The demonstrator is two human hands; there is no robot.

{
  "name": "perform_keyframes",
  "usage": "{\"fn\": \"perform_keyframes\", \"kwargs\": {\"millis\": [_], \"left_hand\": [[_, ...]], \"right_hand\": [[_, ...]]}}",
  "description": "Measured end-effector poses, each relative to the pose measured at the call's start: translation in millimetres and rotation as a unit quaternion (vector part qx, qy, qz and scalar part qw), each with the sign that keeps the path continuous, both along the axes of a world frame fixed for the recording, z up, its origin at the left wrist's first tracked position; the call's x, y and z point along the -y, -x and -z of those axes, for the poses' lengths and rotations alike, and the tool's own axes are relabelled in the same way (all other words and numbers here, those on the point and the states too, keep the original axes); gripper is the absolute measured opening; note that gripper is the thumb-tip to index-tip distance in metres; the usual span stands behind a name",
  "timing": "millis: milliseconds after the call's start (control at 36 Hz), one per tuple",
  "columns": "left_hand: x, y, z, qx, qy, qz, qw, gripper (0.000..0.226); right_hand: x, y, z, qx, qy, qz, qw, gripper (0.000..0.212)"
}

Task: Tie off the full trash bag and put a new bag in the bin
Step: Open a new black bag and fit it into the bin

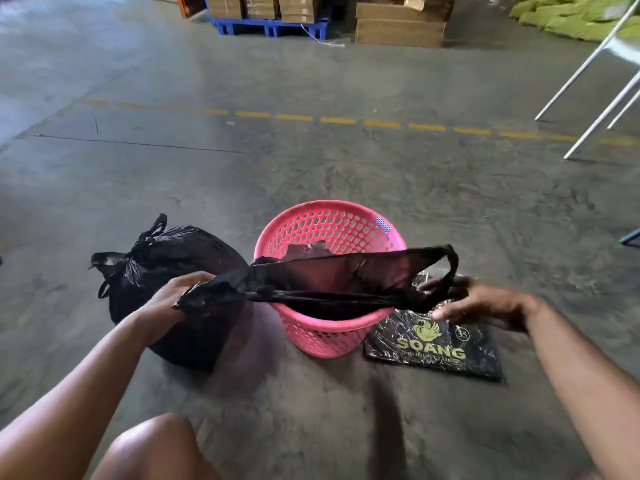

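A pink perforated bin [318, 336] stands on the concrete floor in front of me. Over its mouth I hold a thin new black bag [329, 275] stretched wide, part of it hanging down inside the bin. My left hand [169, 299] grips the bag's left edge. My right hand [474, 301] holds the right handle loop, with the fingers partly spread. To the bin's left sits the full black trash bag [162, 268], knotted at its top.
A flat black pack of bags with yellow "SOANG" print [436, 344] lies right of the bin. My knee [156, 448] is at the bottom. White table legs [595, 98] stand far right; cardboard boxes [398, 26] and a blue pallet [270, 27] at the back.
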State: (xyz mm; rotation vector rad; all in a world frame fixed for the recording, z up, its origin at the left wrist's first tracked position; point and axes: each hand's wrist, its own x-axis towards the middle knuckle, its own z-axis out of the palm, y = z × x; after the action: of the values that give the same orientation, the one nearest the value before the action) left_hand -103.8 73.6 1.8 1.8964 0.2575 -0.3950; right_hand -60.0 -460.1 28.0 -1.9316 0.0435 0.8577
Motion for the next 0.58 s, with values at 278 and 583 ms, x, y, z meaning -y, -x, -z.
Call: {"fn": "perform_keyframes", "kwargs": {"millis": [278, 583], "left_hand": [[52, -41, -78, 0.12, -0.052, -0.028, 0.991, 0.059], [96, -37, -50, 0.139, -0.45, 0.23, 0.852, 0.017]], "right_hand": [[-60, -34, -71, 0.51, 0.218, 0.0, 0.832, 0.048], [-128, -83, -18, 0.322, 0.46, -0.312, 0.767, 0.054]]}}
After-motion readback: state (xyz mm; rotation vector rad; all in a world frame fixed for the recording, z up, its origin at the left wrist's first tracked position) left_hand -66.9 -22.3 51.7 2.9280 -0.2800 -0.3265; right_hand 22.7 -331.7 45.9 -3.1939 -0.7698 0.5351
